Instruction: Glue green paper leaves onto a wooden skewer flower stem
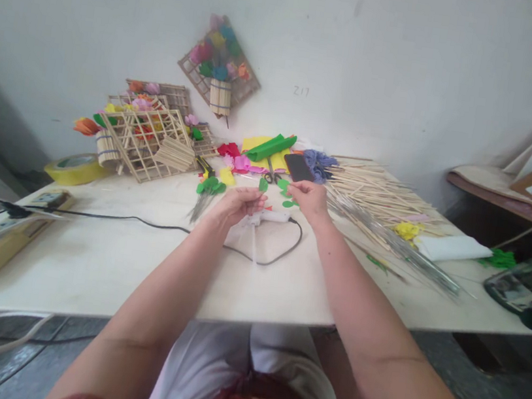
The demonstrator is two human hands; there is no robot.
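Observation:
My left hand [240, 202] is closed in a pinch, and a green paper leaf [263, 185] stands up at its fingertips. Across from it, my right hand [311, 200] pinches another green leaf [283, 187] by its edge. More green leaf pieces [288, 204] lie beneath the right fingers. Just below both hands rests a white glue gun [274, 216], with a clear glue stick and a black cord. To the left of my left hand lies a bunch of green leaves [211, 185] on thin wire stems.
Scissors [270, 177], coloured paper [269, 148] and a phone [299, 168] lie behind the hands. Bamboo sticks [376, 192] and wires [402, 252] spread rightward. Stick lattices with paper flowers [148, 143], yellow tape [76, 167] and a power strip [2, 248] are left.

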